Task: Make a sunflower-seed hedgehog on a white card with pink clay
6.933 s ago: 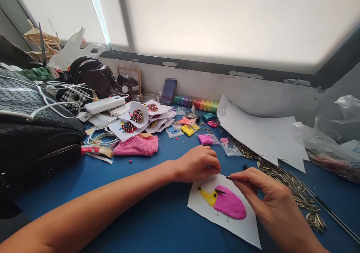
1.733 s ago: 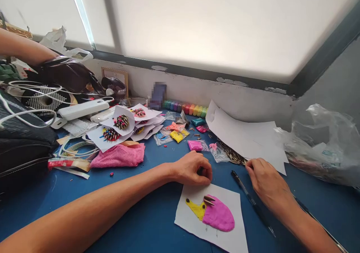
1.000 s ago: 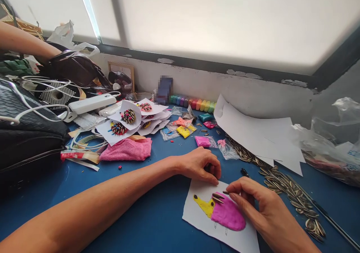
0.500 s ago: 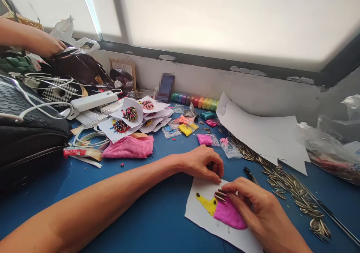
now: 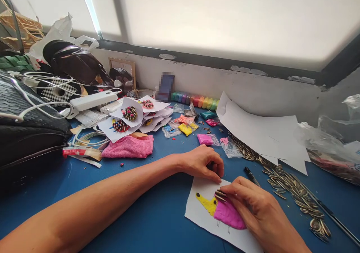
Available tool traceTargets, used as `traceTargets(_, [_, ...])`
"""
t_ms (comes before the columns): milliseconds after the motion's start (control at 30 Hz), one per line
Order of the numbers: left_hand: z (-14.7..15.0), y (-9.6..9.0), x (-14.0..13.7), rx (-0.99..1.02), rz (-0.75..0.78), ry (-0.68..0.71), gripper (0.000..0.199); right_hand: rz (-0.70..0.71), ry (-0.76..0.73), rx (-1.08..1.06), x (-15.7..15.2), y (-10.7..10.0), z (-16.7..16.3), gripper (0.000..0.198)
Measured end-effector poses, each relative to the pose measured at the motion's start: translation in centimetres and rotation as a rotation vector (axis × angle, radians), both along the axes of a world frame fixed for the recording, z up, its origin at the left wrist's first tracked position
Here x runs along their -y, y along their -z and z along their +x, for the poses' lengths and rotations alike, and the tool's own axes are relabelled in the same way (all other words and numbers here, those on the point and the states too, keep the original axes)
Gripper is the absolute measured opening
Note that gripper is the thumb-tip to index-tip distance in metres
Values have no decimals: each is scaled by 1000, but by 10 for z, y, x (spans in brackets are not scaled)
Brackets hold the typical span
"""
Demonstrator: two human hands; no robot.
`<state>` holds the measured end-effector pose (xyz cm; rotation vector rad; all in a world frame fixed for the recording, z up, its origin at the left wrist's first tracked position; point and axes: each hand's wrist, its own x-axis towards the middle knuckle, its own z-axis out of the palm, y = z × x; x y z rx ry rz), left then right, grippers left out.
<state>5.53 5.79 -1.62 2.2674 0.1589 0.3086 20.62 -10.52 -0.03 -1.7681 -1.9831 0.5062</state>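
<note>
A sheet of white paper [image 5: 194, 207] lies in front of me, bearing a hedgehog-like clay figure. Its body is purple clay [image 5: 228, 214], and its pointed yellow clay head [image 5: 206, 204] has a black nose and eye. Several striped sunflower seeds [image 5: 221, 196] stick out along the top front of the purple body. My right hand [image 5: 257, 208] is closed in a pinch on a sunflower seed at the clay's upper edge; its fingertips partly hide the seed. With fingers curled, my left hand [image 5: 204, 163] presses the paper's top edge with its thumb.
Loose sunflower seeds [image 5: 298, 193] spread to the right beside a black pen [image 5: 251, 176]. Behind are clay packets [image 5: 188, 128], blank sheets [image 5: 261, 133] and finished seed pictures [image 5: 120, 125]. A pink cloth [image 5: 129, 146], black bag [image 5: 30, 121] and cables stand left.
Another person's arm at the upper left has gone from view, and the dark brown bag there now shows more fully. My right fingers have shifted very slightly at the seeds; my left hand stays put.
</note>
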Motion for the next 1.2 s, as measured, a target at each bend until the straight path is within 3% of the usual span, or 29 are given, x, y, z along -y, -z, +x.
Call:
traceTargets(467, [0,3,-1,13,14,6,11,49,-50,104,-1,5,0,30])
traceTargets(633, [0,3,-1,6,18,2,11,71,-57,104,-2,-9,6,29])
traceTargets(700, [0,1,0,3,10,2,12,112,-4,126,-2,-18,16,29])
traceTargets(867, [1,0,0,-11,-10,-9,11,247,314,292,-6,-25,56,33])
traceTargets(967, [1,0,0,-12,-1,1,9,194,453,373,-8,-20,76,31])
traceTargets(1067, [2,-4,2,-34,42,-4,8,128,472,369,-11,-15,85,27])
traceTargets(1200, [2,-11,6,-124,122,-37,4,150,439,415,-13,-8,90,30])
